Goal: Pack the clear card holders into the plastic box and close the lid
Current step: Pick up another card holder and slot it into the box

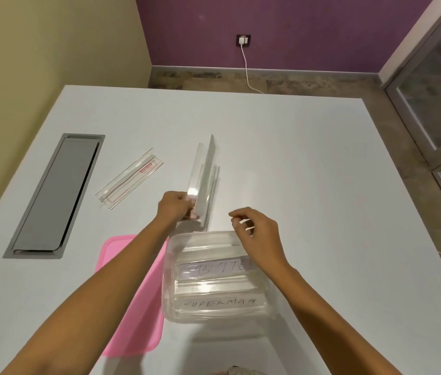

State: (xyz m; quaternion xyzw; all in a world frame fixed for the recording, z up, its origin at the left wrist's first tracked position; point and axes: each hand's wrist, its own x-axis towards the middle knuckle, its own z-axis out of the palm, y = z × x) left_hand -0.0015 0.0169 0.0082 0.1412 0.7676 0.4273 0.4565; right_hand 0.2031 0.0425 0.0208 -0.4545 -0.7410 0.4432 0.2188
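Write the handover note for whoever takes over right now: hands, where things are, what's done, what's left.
Left hand: grips one clear card holder by its near end, raised just beyond the plastic box.
Right hand: hovers over the box's far rim, fingers loosely curled, nothing visible in it.
Done: several packed holders lie inside the box, two with handwritten labels.
Left: put the held holder in, fetch the loose holder lying on the table to the far left, then fit the pink lid, which lies beside the box's left side, partly under the left forearm.
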